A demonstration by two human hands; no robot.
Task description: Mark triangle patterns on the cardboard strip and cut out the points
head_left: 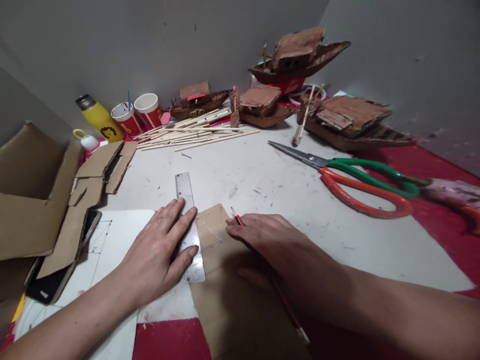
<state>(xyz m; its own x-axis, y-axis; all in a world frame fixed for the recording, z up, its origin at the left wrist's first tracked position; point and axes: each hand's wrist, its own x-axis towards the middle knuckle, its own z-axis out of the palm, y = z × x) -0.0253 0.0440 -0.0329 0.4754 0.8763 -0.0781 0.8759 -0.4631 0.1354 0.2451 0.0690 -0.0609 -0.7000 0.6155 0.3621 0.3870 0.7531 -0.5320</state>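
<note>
Head view: the right hand (262, 237) pinches a red pencil (237, 217), its tip on the cardboard sheet (217, 250) near the middle. The left hand (157, 255) lies flat, fingers spread, pressing a clear ruler (186, 200) along the sheet's left edge. Scissors (352, 180) lie to the right, wooden sticks (195, 132) far behind.

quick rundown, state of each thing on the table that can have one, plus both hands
left hand: flat, pressing on the ruler
right hand: gripping the pencil
ruler: lying flat along the cardboard sheet edge
pencil: tip up, over the cardboard sheet
cardboard sheet: flat
scissors: shut, lying unused
yellow bottle: capped
paper cups: upright
</note>
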